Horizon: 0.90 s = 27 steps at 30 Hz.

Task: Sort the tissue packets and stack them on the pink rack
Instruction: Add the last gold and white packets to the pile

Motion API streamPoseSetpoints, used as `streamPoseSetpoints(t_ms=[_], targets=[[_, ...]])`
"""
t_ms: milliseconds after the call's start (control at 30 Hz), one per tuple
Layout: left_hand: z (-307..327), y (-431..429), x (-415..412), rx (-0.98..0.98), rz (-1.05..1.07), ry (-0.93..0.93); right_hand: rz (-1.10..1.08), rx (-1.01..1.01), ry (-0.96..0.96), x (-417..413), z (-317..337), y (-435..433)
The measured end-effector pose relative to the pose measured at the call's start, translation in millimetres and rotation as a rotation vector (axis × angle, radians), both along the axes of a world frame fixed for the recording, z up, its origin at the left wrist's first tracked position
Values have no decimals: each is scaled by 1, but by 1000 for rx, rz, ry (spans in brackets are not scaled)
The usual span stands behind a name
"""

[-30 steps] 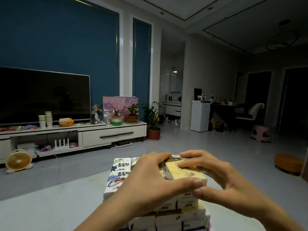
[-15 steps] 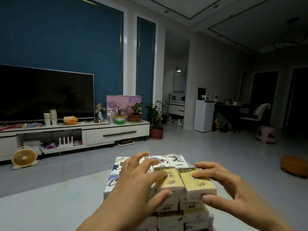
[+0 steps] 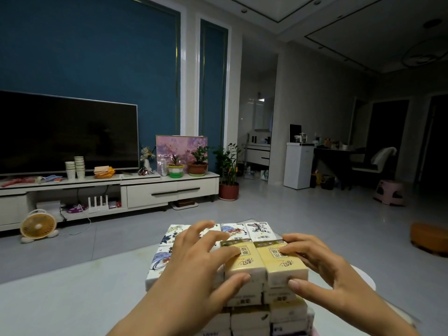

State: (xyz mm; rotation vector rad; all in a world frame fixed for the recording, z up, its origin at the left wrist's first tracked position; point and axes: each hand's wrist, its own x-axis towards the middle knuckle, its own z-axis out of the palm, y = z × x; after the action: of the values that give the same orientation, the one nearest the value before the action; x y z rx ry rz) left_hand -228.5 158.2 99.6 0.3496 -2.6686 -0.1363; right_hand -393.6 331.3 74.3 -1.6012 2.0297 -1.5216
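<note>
A tall stack of tissue packets (image 3: 249, 318) stands on the pale table (image 3: 60, 299) right in front of me. Two yellow packets lie side by side on top, the left one (image 3: 242, 265) and the right one (image 3: 283, 265). Behind and left of them lie white packets with ink drawings (image 3: 257, 230). My left hand (image 3: 194, 263) rests spread over the white packets, its thumb against the left yellow packet's near end. My right hand (image 3: 322, 270) lies with fingers apart on the right yellow packet, thumb at its near end. The stack hides the pink rack.
Across the grey floor stands a white TV cabinet (image 3: 169, 190) with a large dark screen (image 3: 68, 134). A small orange fan (image 3: 38, 225) sits on the floor at left. A potted plant (image 3: 228, 190), a pink stool (image 3: 389, 194) and an orange cushion (image 3: 429, 237) lie further off.
Both hands held one yellow packet above the stack. It now lies flat beside the other yellow one, and my fingers have spread apart over the top layer.
</note>
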Motion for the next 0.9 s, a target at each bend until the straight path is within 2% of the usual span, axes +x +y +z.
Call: streamPoseSetpoints(t_ms=[133,267,367,433,733,900], targets=[[0,-11,11,106,17,171,-65,37,69,-2,-1,-1],[-4,-28,36,413,83,500,-128,77,106,-4,-4,1],[-14,-27,47,559,116,429,-115,47,25,0,-3,3],[-21,-24,47,587,111,375,-111,45,68,4,0,-1],[-33,-30,35,578,110,371,-148,67,20,7,0,-13],[-38,-35,33,604,106,381,-169,61,75,12,8,-8]])
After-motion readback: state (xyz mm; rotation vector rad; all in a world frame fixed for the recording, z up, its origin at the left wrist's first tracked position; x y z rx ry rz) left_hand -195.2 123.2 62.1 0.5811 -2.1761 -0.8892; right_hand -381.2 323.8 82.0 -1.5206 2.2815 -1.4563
